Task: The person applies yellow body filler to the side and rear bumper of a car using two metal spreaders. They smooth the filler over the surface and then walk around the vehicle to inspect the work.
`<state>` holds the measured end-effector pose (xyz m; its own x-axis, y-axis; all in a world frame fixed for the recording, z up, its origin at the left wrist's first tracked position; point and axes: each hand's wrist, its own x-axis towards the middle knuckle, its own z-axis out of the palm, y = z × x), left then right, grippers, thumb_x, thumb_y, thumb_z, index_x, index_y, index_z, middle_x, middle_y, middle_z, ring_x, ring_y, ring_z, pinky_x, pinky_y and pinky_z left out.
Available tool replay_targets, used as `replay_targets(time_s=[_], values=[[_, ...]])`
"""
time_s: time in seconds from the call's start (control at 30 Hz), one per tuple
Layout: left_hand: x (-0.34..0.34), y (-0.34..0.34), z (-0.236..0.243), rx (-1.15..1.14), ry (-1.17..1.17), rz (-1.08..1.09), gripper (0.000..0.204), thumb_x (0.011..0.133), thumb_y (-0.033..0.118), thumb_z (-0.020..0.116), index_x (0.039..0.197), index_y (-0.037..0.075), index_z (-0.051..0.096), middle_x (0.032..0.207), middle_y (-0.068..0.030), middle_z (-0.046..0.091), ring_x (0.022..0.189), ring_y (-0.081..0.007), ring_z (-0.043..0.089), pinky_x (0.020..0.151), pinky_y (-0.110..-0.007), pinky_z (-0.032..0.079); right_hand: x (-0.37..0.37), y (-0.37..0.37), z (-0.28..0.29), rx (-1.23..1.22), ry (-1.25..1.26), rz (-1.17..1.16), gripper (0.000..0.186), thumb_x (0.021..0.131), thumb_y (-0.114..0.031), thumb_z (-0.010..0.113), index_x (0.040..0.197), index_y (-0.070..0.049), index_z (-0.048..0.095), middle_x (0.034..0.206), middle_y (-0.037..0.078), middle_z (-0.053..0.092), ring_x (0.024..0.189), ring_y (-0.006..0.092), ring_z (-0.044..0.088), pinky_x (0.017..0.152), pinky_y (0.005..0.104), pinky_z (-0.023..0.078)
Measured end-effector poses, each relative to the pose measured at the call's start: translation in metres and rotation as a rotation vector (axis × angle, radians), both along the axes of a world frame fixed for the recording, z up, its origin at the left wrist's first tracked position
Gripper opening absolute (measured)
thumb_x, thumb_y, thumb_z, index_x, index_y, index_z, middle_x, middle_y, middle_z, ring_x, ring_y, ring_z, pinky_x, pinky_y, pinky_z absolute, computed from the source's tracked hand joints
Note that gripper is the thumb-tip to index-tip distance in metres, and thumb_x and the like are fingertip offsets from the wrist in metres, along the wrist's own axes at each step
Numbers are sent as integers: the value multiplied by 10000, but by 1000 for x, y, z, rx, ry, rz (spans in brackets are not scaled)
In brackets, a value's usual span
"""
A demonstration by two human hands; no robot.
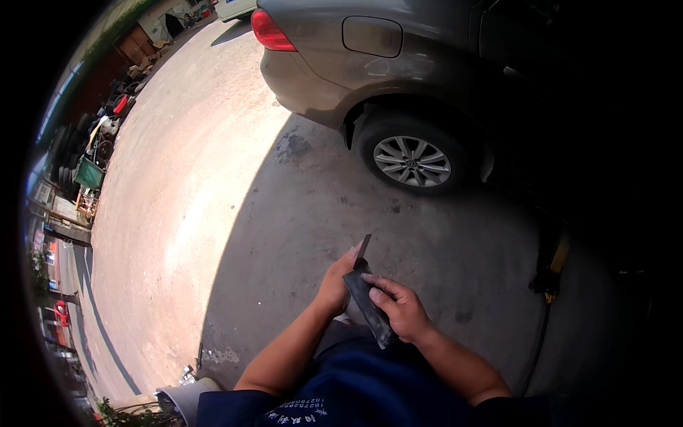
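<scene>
In front of my body, my right hand is closed round a long, flat black bar. The bar is tilted, its lower end near my dark blue shirt, and pale scuffs mark that end. A thin, dark, pointed strip sticks up beyond the bar's upper end. My left hand is closed beside it, with fingertips against the strip; its other fingers are partly hidden. Whether strip and bar are joined I cannot tell.
A brown car stands ahead, its rear wheel on the shaded concrete. To the right are a yellow-and-black piece of equipment and a dark hose. At lower left stands a pale bucket-like container. Tyres and clutter line the far left.
</scene>
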<state>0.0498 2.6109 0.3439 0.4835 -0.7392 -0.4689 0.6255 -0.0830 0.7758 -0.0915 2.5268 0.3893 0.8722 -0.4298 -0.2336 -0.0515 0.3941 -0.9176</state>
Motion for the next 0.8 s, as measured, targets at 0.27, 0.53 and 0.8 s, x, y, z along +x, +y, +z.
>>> replay_targets(time_s=[0.27,0.53,0.8], values=[[53,53,25,348,-1145,400,494,862,209,639,1304,29,512,976,-109,507,876,-214,514,822,-303,429,85,-8,8,-10,-62,20,323,948,-100,502,1259,-17,526,1102,59,592,995,97,538,867,257,453],[181,151,4,-289,-347,311,548,877,418,578,1275,47,513,942,-84,517,825,-206,504,748,-296,433,243,44,24,125,-128,-37,331,936,-116,531,1250,-10,536,1044,31,587,872,70,511,832,229,423],[290,206,52,-696,80,528,581,947,429,389,1348,8,399,1301,-167,505,1242,-302,456,1003,-401,394,310,141,24,-222,2,419,387,941,-152,527,1300,-9,500,1207,99,572,1104,140,517,964,281,394]])
